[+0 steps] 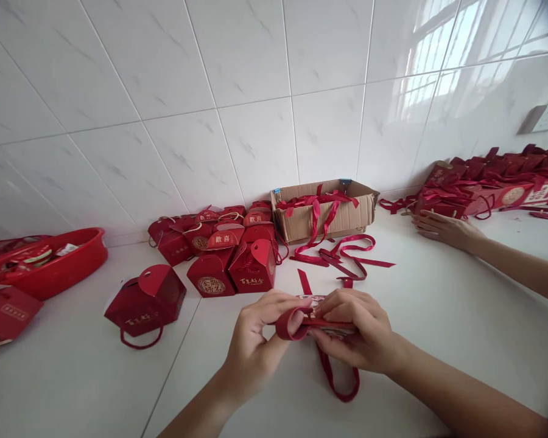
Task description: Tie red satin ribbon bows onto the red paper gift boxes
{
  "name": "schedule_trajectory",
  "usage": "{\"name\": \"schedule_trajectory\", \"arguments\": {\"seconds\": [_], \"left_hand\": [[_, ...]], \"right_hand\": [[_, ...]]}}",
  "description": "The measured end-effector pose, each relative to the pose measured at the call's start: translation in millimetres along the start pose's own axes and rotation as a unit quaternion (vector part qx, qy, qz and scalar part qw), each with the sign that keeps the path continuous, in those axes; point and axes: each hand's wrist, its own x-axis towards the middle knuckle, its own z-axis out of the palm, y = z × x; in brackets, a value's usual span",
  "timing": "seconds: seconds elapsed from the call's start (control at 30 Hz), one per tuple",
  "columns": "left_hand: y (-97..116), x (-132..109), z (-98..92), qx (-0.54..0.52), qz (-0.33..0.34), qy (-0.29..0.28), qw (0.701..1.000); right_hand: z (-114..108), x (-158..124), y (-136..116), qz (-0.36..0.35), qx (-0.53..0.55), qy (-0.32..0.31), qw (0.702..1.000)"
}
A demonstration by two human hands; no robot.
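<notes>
In the lower middle I hold a small red gift box (333,328) with a dark red ribbon (292,325) at its top. My left hand (260,340) is closed at the left side, thumb and fingers around the ribbon's loop. My right hand (358,322) grips the box's right side, with fingers over the top and thumb below. Most of the box is hidden by both hands. A ribbon handle (347,389) hangs beneath it toward me, and a ribbon end (304,281) sticks out beyond it.
Several finished-looking red boxes (210,267) stand left of centre, one box (146,301) apart from them. A cardboard box (324,219) of ribbons sits at the wall, loose ribbons (347,255) before it. A red basin (68,261) is left. Another person's hand (447,232) touches boxes at right.
</notes>
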Motion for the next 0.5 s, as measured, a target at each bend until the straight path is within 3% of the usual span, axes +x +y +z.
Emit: {"name": "schedule_trajectory", "arguments": {"seconds": [0.5], "left_hand": [[-2.9,-2.1,-3.3,0.045,0.057,-0.06,0.996]], "right_hand": [[-0.5,-2.8,0.0,0.021,0.012,-0.005,1.0]]}}
